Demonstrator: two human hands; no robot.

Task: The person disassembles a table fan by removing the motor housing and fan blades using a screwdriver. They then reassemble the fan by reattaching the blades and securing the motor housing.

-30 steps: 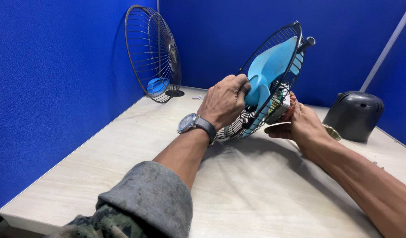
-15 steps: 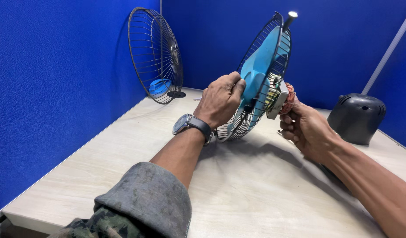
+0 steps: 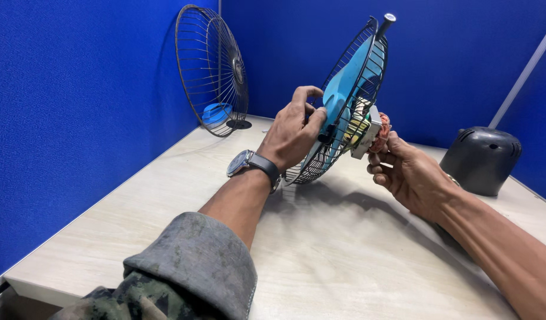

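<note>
The person holds a partly stripped fan assembly (image 3: pixel 350 101) up in the air above the pale wooden counter (image 3: pixel 166 195), between both hands. It is tilted, its wire rear guard (image 3: pixel 368 65) edge-on to the head camera, with the light blue blade (image 3: pixel 341 95) sitting inside the guard and a short shaft with a pale tip (image 3: pixel 385 24) sticking up at the top rim.

The left hand (image 3: pixel 291 133) is on the near side of the guard. Its fingers (image 3: pixel 305 95) curl over the hub of the blade, the thumb pressing against the blue plastic, so this hand is closed on the blade and guard. A dark watch (image 3: pixel 249 163) sits on that wrist, and a rolled grey sleeve with a camouflage lining (image 3: pixel 190 266) covers the forearm lower down.

The right hand (image 3: pixel 409 172) is behind the guard, fingers wrapped under the bare motor (image 3: pixel 368 127), where copper windings and a pale metal block show. It grips the motor from below and behind; the fingertips themselves are partly hidden by it.

At the back left of the counter, the front wire guard (image 3: pixel 211 68) stands upright, leaning near the blue partition wall (image 3: pixel 77 118), well apart from the hands. Just at its foot lie a small blue cap (image 3: pixel 215 112) and a dark round nut (image 3: pixel 239 124). To the right, near the far edge, sits a dark grey plastic motor cover (image 3: pixel 483 160), resting on the counter behind the right forearm. The assembly casts a soft shadow on the counter below it.
</note>
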